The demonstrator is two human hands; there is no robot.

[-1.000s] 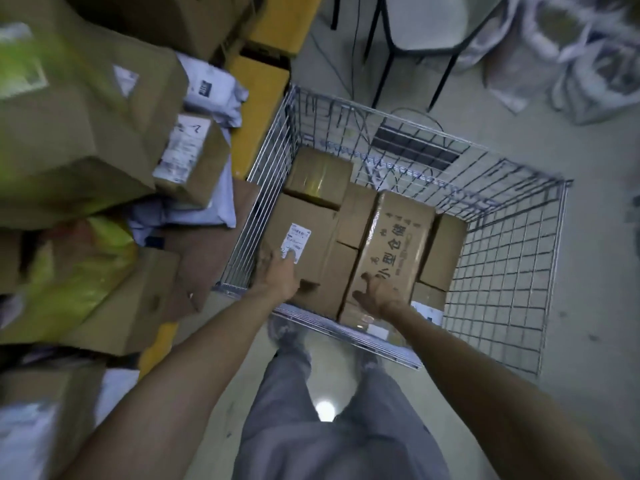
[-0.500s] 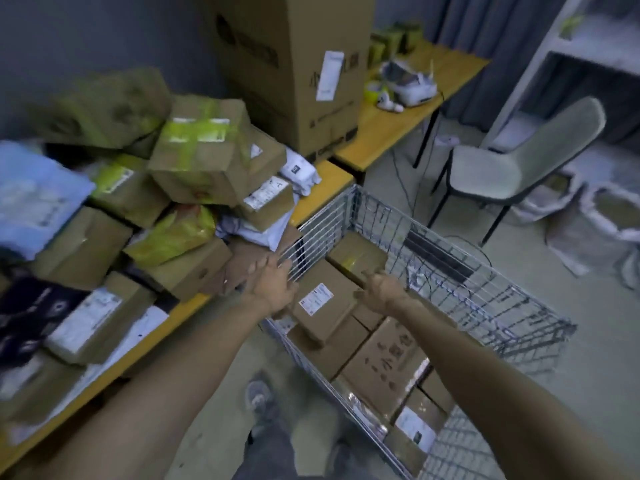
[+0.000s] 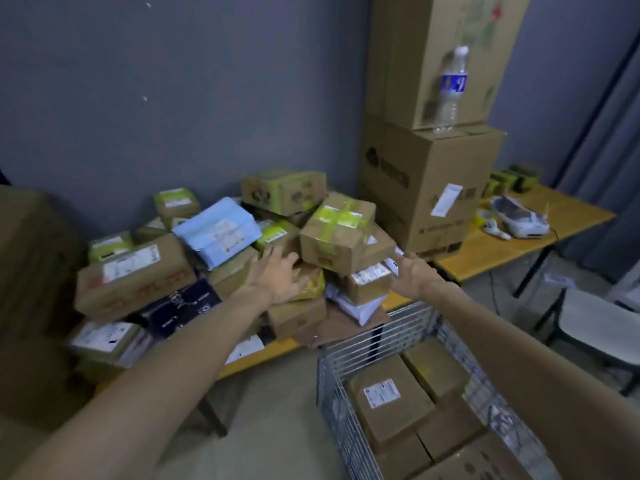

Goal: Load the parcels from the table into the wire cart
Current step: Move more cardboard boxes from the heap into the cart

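Progress: wire cart (image 3: 377, 337), below right grip (image 3: 412, 275), holds approx. one layer of brown boxes (image 3: 388, 400) w/ room above. Counter (image 3: 512, 251) pile ahead of both grips is large, so most of the job looks left to do. Left grip (image 3: 277, 278) is empty, fingers spread, at a yellow-green bag (image 3: 313, 282); can't tell if touching. Right grip is likewise spread & empty, just beside a small labelled box (image 3: 370, 282). Green-taped box (image 3: 337, 233) sits between and just beyond the grips, atop the pile, tilted, near corner toward the person. Its long axis runs away toward the wall, label face up.
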